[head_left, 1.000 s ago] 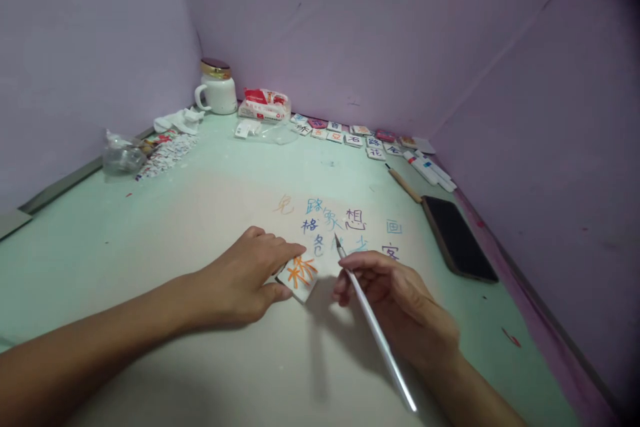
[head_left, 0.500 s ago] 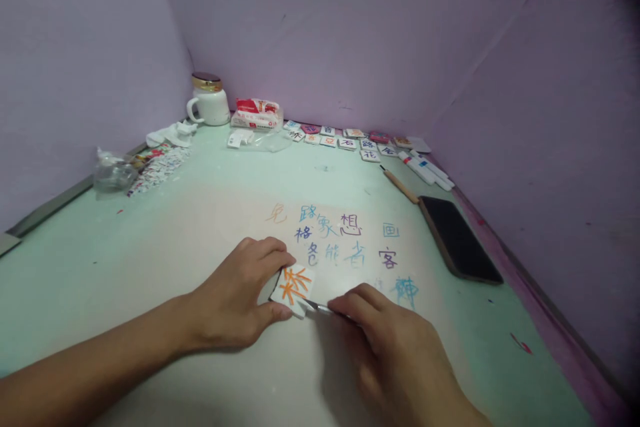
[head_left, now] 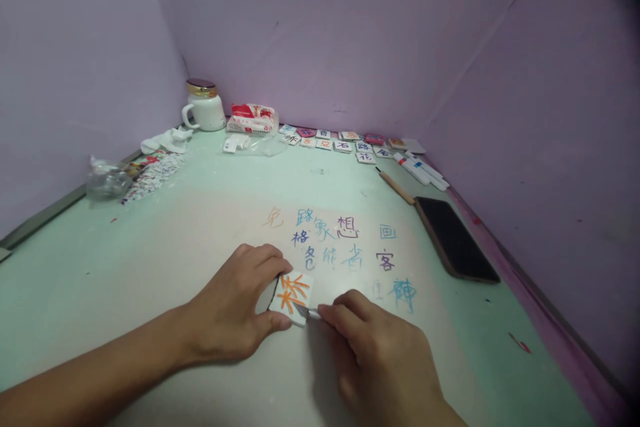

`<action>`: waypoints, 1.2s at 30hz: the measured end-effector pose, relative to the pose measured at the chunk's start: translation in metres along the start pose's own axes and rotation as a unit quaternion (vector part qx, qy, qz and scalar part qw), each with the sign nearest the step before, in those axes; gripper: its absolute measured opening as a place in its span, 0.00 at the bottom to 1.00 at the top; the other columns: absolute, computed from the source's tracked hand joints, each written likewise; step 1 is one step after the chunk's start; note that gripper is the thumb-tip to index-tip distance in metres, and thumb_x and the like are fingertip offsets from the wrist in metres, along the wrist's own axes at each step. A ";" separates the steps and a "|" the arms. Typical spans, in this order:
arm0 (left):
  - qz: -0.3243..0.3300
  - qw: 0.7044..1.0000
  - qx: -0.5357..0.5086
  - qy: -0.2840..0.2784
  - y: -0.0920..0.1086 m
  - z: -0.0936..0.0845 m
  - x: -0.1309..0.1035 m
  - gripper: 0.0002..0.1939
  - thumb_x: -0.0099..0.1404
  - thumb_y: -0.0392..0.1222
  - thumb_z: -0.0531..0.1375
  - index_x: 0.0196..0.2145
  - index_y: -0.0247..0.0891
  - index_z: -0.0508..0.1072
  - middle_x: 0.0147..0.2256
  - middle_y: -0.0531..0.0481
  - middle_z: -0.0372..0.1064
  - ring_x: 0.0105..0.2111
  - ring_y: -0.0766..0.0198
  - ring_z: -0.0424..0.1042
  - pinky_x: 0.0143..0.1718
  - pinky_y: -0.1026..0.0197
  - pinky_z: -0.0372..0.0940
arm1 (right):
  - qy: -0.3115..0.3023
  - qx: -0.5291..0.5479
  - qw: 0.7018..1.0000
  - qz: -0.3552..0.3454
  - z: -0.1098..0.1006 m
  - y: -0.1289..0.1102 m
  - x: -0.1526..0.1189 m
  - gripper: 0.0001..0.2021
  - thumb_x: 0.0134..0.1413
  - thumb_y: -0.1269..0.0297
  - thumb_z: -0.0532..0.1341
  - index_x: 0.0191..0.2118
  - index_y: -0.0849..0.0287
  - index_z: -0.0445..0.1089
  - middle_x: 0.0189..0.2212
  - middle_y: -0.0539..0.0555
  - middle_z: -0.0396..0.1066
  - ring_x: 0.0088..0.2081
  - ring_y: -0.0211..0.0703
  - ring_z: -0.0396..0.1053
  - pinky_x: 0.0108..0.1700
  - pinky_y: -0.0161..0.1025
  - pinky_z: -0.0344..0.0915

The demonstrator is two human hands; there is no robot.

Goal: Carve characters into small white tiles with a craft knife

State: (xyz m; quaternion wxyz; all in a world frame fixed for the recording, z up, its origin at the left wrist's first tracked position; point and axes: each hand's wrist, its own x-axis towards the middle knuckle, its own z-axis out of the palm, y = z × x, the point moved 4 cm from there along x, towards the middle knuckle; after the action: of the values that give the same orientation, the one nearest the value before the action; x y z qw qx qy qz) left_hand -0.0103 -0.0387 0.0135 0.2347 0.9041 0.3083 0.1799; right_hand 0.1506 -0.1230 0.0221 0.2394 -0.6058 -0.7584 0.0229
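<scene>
Between its thumb and fingers, my left hand point(head_left: 240, 303) grips a small white tile point(head_left: 303, 285) by its upper and lower edges. An orange Chinese character covers the tile's face, and its left edge looks dark. My right hand point(head_left: 383, 350) is closed round a craft knife point(head_left: 313, 313) with a pointed metal blade. The blade's tip lies over the lower right part of the orange character. Most of the knife's handle is hidden inside the hand. Several Chinese characters in blue, purple and orange are written on the tabletop point(head_left: 215, 233) just beyond both hands.
At the right lie a phone point(head_left: 457, 238), a wooden-handled tool point(head_left: 397, 187) and white markers point(head_left: 423, 171). Several character tiles point(head_left: 343, 146) line the back wall. A lidded mug point(head_left: 205, 110), a red-and-white packet point(head_left: 253, 119) and a clear plastic bag point(head_left: 106, 179) stand farther left.
The knife's blade has shifted left, farther over the tile's face. My left hand keeps its hold on the tile. The whole view has moved slightly.
</scene>
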 end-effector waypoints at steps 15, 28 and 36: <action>-0.005 1.000 -0.004 -0.004 0.001 0.000 0.002 0.20 0.56 0.44 0.62 0.45 0.38 0.67 0.43 0.45 0.65 0.40 0.53 0.64 0.43 0.49 0.59 | -0.065 0.007 0.998 -0.002 0.009 0.002 0.005 0.14 0.46 0.75 0.54 0.35 0.54 0.73 0.27 0.52 0.71 0.23 0.42 0.69 0.22 0.37 0.51; 0.009 1.000 -0.009 0.006 0.000 0.000 0.002 0.18 0.55 0.44 0.63 0.43 0.37 0.67 0.42 0.44 0.67 0.40 0.54 0.66 0.43 0.49 0.60 | -0.094 0.203 0.967 0.126 0.012 0.013 0.009 0.09 0.50 0.69 0.56 0.30 0.56 0.75 0.24 0.51 0.69 0.24 0.39 0.66 0.26 0.36 0.56; 0.004 1.000 -0.008 0.004 -0.001 0.001 0.003 0.18 0.55 0.47 0.63 0.42 0.38 0.68 0.42 0.45 0.68 0.40 0.54 0.66 0.43 0.50 0.60 | -0.110 0.258 0.941 0.191 0.013 0.017 0.009 0.07 0.48 0.68 0.58 0.28 0.57 0.74 0.24 0.51 0.70 0.27 0.41 0.67 0.30 0.38 0.57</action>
State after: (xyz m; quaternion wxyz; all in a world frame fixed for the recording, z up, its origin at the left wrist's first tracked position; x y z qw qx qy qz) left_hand -0.0079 -0.0365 0.0132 0.2402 0.9026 0.3041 0.1874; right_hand 0.1597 -0.1066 0.0082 0.2941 -0.6503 -0.6183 0.3293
